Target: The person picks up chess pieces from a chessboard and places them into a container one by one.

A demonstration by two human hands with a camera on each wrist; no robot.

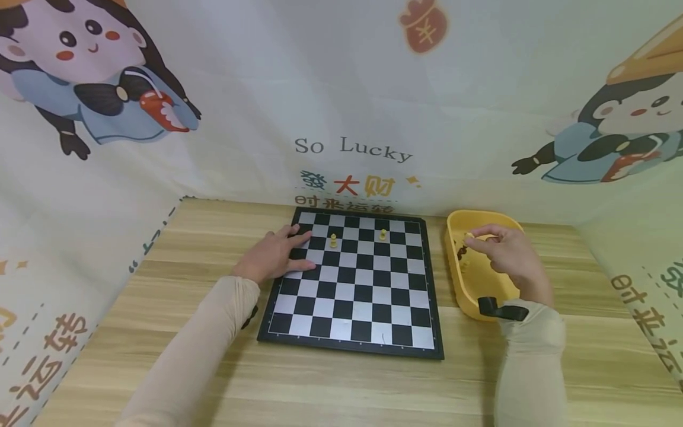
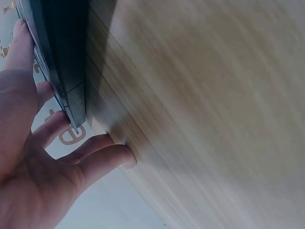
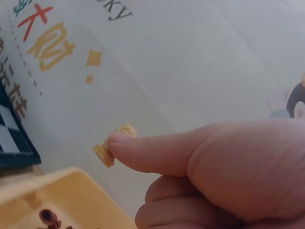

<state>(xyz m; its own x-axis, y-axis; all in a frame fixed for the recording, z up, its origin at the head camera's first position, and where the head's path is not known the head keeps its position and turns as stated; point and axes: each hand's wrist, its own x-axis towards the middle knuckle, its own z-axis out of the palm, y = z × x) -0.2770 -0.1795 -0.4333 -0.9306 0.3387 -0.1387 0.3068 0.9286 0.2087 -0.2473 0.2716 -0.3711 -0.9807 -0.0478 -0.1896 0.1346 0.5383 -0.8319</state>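
Observation:
A black-and-white chessboard [image 1: 349, 308] lies on the wooden table, with two small yellow chess pieces standing on it: one chess piece [image 1: 333, 241] left of centre, the other chess piece [image 1: 383, 235] further right, both towards the far side. My left hand [image 1: 267, 255] rests on the board's left edge with its fingers spread; in the left wrist view, some fingertips [image 2: 126, 157] reach past the board's corner. Above a yellow plastic basket [image 1: 460, 292], my right hand [image 1: 514, 255] pinches a yellow chess piece [image 3: 104, 155] between thumb and fingers. The piece is tilted, its top partly covered by the thumb.
Inside the basket, right of the board, lie dark chess pieces [image 1: 461, 254] and some yellow ones. A white printed cloth [image 1: 347, 95] hangs behind the table and along both sides.

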